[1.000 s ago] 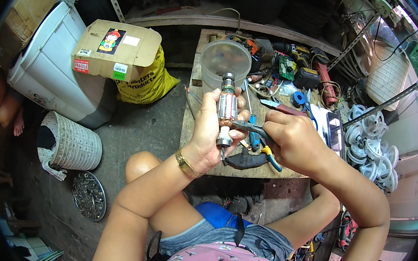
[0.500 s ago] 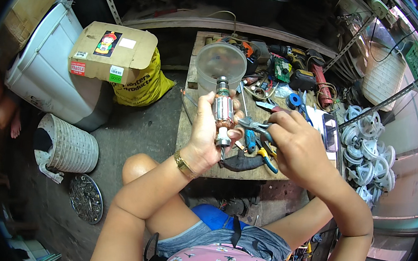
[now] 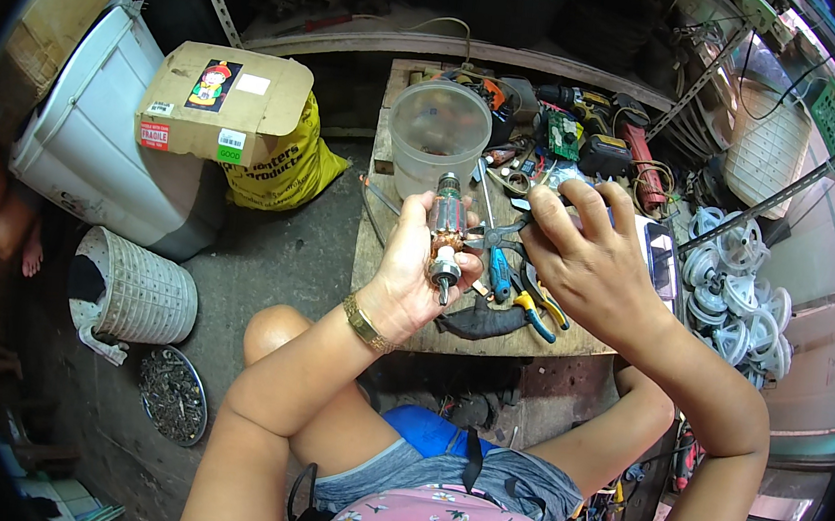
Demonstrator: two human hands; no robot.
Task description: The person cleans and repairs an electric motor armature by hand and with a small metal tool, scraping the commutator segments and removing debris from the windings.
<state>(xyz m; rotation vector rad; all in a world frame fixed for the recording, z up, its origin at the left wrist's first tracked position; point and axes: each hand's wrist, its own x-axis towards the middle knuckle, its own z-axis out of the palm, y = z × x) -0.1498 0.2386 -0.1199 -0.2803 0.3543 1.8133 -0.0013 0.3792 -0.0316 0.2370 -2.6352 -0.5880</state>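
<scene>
My left hand (image 3: pixel 404 271), a gold watch on its wrist, is closed around a motor armature (image 3: pixel 449 221) with a copper winding and a white collar near its lower end. The shaft tip tilts toward me. My right hand (image 3: pixel 593 262) grips a pair of pliers (image 3: pixel 503 237), its handles mostly hidden behind the fingers. The jaws are at the armature's right side, by the copper winding; whether they bite on wire I cannot tell. Just beyond the armature stands a clear round plastic tub (image 3: pixel 439 132).
The wooden workbench (image 3: pixel 378 257) bears yellow-and-blue pliers (image 3: pixel 539 307), a blue-handled tool (image 3: pixel 500 273), a circuit board (image 3: pixel 562 136) and a red power tool (image 3: pixel 640 161). White plastic wheel-like parts (image 3: pixel 736 291) hang at right. A cardboard box (image 3: pixel 182 97) and white basket (image 3: pixel 149 285) stand left.
The armature has tipped, its lower shaft end now turned more toward me. My right hand has risen slightly with its fingers more spread, the pliers still at the winding.
</scene>
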